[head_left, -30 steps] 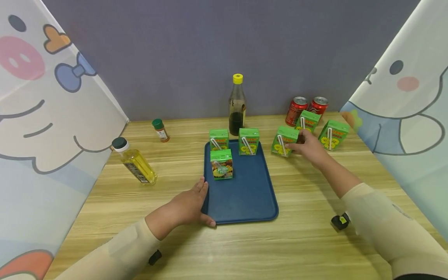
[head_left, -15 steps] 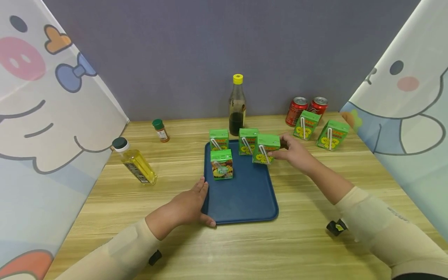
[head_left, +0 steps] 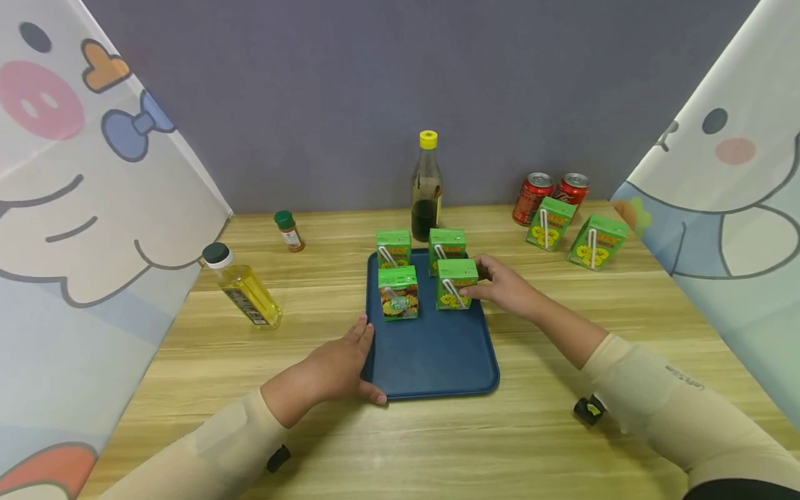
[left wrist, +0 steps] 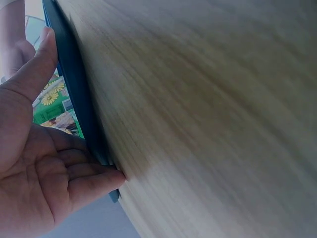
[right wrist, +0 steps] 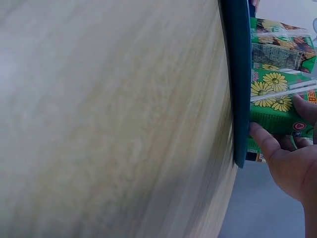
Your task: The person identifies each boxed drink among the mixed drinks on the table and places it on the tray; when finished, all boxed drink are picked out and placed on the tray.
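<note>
My right hand (head_left: 503, 288) grips a green juice box (head_left: 455, 286) with a white straw and yellow flowers on its front. The box stands over the right side of the blue tray (head_left: 431, 357), in front of another green juice box (head_left: 447, 244). Two more boxes are on the tray's left half: a rear juice box (head_left: 393, 243) and a front juice box (head_left: 398, 295) with a differently printed side showing. My left hand (head_left: 334, 368) rests along the tray's left edge, fingers extended and thumb at the near corner. In the left wrist view, its fingertips touch the tray rim (left wrist: 81, 94).
Two green juice boxes, one nearer (head_left: 596, 243) and one farther (head_left: 550, 223), stand at the right before two red cans (head_left: 533, 200). Behind the tray is a yellow-capped bottle (head_left: 427, 191). An oil bottle (head_left: 246, 292) and a green-capped spice jar (head_left: 289, 232) stand left.
My right hand has carried the juice box leftward and nearer, from the table right of the tray to over the tray. The left hand has stayed at the tray's edge.
</note>
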The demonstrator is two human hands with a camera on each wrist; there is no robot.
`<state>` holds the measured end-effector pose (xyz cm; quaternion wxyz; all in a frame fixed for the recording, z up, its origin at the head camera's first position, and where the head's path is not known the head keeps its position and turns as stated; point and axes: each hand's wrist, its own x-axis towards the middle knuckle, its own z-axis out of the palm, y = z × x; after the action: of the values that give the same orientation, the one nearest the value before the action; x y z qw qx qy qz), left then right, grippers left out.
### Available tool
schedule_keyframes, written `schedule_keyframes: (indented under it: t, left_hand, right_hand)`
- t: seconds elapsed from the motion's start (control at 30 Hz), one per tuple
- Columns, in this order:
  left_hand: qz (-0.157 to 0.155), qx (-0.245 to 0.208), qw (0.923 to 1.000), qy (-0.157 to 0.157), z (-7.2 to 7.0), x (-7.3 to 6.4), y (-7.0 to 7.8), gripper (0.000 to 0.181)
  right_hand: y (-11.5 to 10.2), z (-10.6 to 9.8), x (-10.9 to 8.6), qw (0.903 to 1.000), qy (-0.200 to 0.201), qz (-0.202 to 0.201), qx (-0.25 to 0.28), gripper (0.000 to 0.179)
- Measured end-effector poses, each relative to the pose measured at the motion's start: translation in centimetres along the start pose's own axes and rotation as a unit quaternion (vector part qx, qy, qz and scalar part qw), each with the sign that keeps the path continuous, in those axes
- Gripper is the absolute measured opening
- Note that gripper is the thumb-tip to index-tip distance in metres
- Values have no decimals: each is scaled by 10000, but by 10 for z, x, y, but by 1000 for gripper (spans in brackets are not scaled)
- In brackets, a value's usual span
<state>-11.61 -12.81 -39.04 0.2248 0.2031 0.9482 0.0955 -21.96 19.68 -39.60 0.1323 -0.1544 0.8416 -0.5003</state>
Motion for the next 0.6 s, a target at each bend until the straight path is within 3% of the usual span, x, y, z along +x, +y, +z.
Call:
schedule_keyframes:
  t: [0.4,0.5,0.6]
  left_hand:
    - [31,-10,10000,29,-1,-3,2,127]
    - [47,-27,10000,28,-2,-3,2,127]
    - [64,-22,10000,34,-2,-3,2,127]
  right_hand:
    - [0,2,0,9993,-176,-234,-245,52]
    - [0,-7,-3,9988,-316,-219,-308,57]
    - [1,-24,-7,9988,-173,-318,-325,58]
